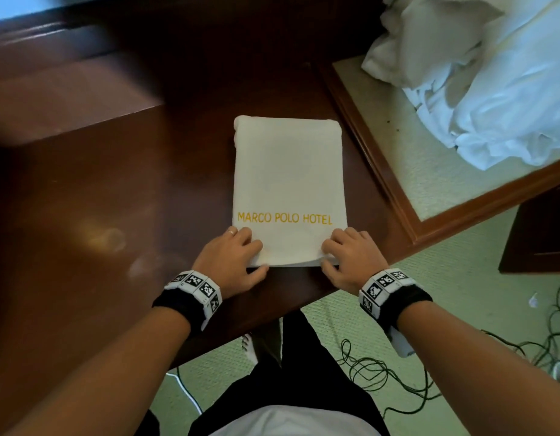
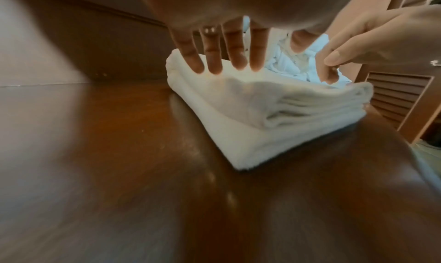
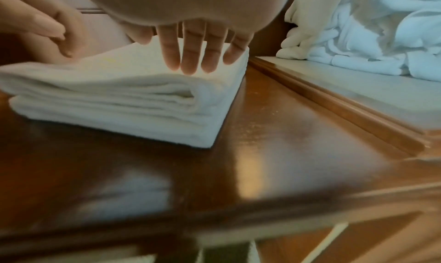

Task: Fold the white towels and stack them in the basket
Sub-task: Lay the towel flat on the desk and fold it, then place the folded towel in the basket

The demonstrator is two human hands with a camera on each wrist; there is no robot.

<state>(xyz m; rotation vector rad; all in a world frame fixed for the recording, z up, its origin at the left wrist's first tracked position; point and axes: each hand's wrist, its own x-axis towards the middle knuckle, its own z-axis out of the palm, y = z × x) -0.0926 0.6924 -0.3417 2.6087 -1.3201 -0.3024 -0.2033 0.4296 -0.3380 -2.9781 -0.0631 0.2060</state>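
Observation:
A folded white towel [image 1: 288, 177] with gold "MARCO POLO HOTEL" lettering lies flat on the dark wooden table [image 1: 115, 199], near its front edge. My left hand [image 1: 231, 256] rests on the towel's near left corner, and its fingers [image 2: 214, 59] lie straight on top. My right hand [image 1: 348, 256] rests on the near right corner, its fingers [image 3: 190, 58] also flat on the cloth. Both thumbs sit by the near edge. The towel's stacked layers show in the left wrist view [image 2: 262, 116] and the right wrist view [image 3: 119, 101]. No basket is in view.
A heap of crumpled white linen [image 1: 477, 73] lies on a wood-framed, pale-topped platform [image 1: 398, 136] to the right of the table. Dark cables [image 1: 382, 372] trail over the green carpet below. The table stretches bare to the left.

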